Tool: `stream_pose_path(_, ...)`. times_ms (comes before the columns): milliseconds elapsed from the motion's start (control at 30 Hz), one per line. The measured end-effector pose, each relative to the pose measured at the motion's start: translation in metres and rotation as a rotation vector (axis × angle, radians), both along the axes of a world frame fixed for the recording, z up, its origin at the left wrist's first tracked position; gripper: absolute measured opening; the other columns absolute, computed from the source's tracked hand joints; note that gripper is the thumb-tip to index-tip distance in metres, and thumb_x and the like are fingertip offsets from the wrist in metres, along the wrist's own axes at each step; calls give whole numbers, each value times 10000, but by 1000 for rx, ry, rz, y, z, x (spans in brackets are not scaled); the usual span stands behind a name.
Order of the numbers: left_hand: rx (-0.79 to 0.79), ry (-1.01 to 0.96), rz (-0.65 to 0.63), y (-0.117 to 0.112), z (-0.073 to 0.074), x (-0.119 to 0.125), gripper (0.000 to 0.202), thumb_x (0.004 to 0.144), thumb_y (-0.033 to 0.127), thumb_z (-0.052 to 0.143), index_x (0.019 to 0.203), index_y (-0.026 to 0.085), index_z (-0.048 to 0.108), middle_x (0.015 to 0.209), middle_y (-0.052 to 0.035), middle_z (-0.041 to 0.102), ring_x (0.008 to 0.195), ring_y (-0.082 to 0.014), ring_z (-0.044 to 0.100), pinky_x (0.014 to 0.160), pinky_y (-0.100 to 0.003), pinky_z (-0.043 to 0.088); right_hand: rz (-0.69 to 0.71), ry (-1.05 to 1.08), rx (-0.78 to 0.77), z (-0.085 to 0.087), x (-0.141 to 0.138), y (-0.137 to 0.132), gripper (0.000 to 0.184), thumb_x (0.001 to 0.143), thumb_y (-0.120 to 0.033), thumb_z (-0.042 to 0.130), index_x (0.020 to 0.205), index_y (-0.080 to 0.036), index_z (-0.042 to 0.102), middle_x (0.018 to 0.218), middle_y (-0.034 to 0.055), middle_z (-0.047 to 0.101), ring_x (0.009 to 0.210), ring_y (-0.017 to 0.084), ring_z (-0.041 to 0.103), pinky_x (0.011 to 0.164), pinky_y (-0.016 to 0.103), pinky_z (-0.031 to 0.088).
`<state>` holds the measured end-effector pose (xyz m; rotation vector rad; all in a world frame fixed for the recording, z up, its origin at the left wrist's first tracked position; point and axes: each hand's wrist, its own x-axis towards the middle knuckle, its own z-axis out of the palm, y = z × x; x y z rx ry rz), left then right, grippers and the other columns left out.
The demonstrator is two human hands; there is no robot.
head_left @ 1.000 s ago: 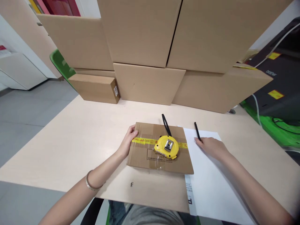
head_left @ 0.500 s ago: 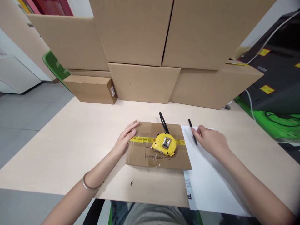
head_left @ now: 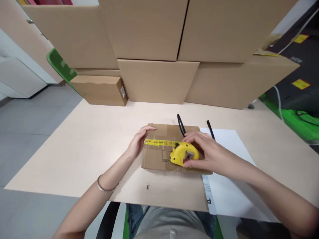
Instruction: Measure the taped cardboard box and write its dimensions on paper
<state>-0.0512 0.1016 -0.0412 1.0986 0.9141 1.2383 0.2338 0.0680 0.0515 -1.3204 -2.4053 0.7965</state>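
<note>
A small cardboard box (head_left: 157,159) with a strip of yellow printed tape (head_left: 159,142) lies flat in front of me. My left hand (head_left: 138,142) grips its left side, with a finger over the far left corner. My right hand (head_left: 204,152) is closed on a yellow tape measure (head_left: 179,153) above the right half of the box, thumb at the near side and fingers over the far side. The tape measure is tilted, and its black wrist strap (head_left: 181,124) trails toward the back. Whether it still touches the box I cannot tell.
White paper (head_left: 226,192) lies right of the box, partly under my right arm. A black pen (head_left: 210,129) is partly hidden behind my right hand. Large cardboard boxes (head_left: 157,81) form a wall at the back, with a smaller carton (head_left: 99,91) at the left.
My right hand has moved left from beside the pen and taken hold of the tape measure, tilting it. My left hand stays at the box's left side. The view has shifted slightly.
</note>
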Motion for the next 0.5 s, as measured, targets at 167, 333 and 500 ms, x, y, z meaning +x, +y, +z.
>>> stream_pose_path(167, 58, -59, -3, 2, -2, 2, 379, 996, 459, 499, 1002, 245, 812, 1170, -62, 748, 1256, -296, 595, 1164, -425, 395, -35, 287, -74, 1, 4, 5, 424, 885, -569, 723, 1127, -289, 516, 1306, 120, 674, 1262, 355, 612, 937, 519, 556)
stream_pose_path(333, 56, -73, -19, 1, -8, 0, 477, 1006, 575, 465, 1037, 241, 804, 1191, -61, 746, 1269, -293, 591, 1164, -420, 383, 1, 620, -248, 9, -23, 31, 423, 946, -522, 660, 1190, -322, 377, 966, -1, 684, 586, 161, 645, 509, 313, 527)
stream_pose_path(500, -44, -120, 12, 2, -9, 1, 530, 949, 671, 490, 966, 224, 775, 1120, -58, 774, 1262, -320, 605, 1141, -441, 409, 233, 422, -28, 17, -73, 51, 387, 967, -422, 635, 1302, -310, 477, 1285, 44, 661, 1023, 199, 697, 885, 357, 566)
